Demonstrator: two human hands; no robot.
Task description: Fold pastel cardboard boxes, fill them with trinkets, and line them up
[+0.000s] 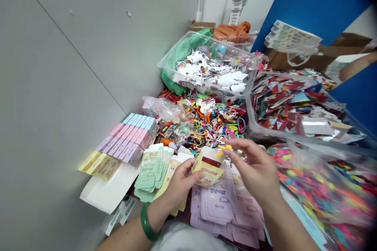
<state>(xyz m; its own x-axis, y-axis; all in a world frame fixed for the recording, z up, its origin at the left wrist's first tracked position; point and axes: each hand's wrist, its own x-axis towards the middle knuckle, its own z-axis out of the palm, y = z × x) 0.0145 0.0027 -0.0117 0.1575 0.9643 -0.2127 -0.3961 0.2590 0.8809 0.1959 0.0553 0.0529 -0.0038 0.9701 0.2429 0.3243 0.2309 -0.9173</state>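
My left hand (185, 178), with a green bangle at the wrist, grips a small yellow box (207, 169) whose top stands open. A dark red piece (211, 160) shows at the mouth of the box. Just right of and above that opening, my right hand (255, 166) pinches a small yellow-orange item (225, 148) between thumb and fingertips. Beneath both hands lie flat purple cartons (216, 202), with pink ones (246, 213) beside them. Left of my left hand are green cartons (151, 168) and more yellow ones (170, 174).
Small colourful trinkets (206, 121) are heaped beyond my hands. Clear bins (250, 115) hold cut-out cards. Packed boxes (129, 137) line the grey wall at left. A bag of bright pieces (318, 184) lies at right. Someone's arm (357, 66) shows behind the blue panel.
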